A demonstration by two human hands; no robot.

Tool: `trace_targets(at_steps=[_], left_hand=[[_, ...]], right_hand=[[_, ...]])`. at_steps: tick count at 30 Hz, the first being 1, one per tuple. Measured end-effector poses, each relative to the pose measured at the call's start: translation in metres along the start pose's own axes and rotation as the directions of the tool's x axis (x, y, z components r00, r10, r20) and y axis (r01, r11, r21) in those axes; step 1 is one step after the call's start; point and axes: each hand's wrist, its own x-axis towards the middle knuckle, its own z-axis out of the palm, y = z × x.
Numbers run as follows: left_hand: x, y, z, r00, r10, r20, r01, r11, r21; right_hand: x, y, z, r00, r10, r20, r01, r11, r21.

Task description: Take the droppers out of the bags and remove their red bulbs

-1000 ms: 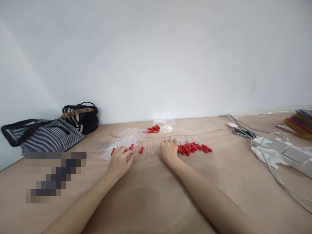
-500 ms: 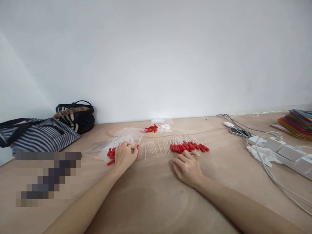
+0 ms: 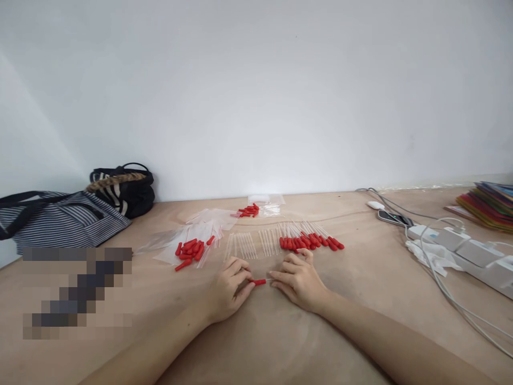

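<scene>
Near the front of the table, my left hand (image 3: pixel 233 289) pinches a red rubber dropper bulb (image 3: pixel 259 282). Facing it, my right hand (image 3: pixel 298 280) grips a thin clear dropper tube (image 3: pixel 269 280), most of it hidden by the fingers. The tube's end meets the bulb's open end or lies very close to it; I cannot tell which. Beyond my hands lies a row of loose clear tubes (image 3: pixel 245 245). To their right are several tubes fitted with bulbs, the assembled droppers (image 3: pixel 298 243). A pile of loose red bulbs (image 3: pixel 188 250) is on the left, on clear plastic bags (image 3: pixel 203 231).
Further back lie more red pieces (image 3: pixel 249 210) and a clear bag of tubes (image 3: pixel 270 209). Striped and black bags (image 3: pixel 72 219) stand at left. On the right are a power strip (image 3: pixel 481 251) with cables, a crumpled tissue (image 3: pixel 433 256), a dark device (image 3: pixel 395 217) and colourful folders (image 3: pixel 487 206).
My left hand has come from the bulb pile toward me and right, bringing a red bulb. My right hand has shifted slightly left, and the two hands are now close together.
</scene>
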Motion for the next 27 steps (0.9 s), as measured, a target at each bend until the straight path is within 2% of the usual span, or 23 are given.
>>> trace_targets(at_steps=[7, 14, 21, 27], left_hand=[[0.0, -0.002, 0.011, 0.997, -0.045, 0.057, 0.053, 0.988, -0.144], [0.0, -0.002, 0.01, 0.992, -0.075, 0.103, 0.091, 0.982, -0.163], [-0.008, -0.006, 0.015, 0.998, -0.045, 0.037, 0.052, 0.974, -0.22], [-0.007, -0.003, 0.015, 0.997, -0.059, 0.056, 0.07, 0.973, -0.219]], right_hand=[[0.002, -0.002, -0.001, 0.999, -0.005, 0.043, 0.002, 0.997, 0.072], [0.002, -0.002, -0.003, 0.997, -0.053, 0.056, 0.046, 0.991, 0.125], [0.001, -0.004, -0.003, 0.994, -0.075, 0.078, 0.066, 0.991, 0.117], [0.0, -0.004, -0.002, 0.994, -0.078, 0.07, 0.069, 0.989, 0.131]])
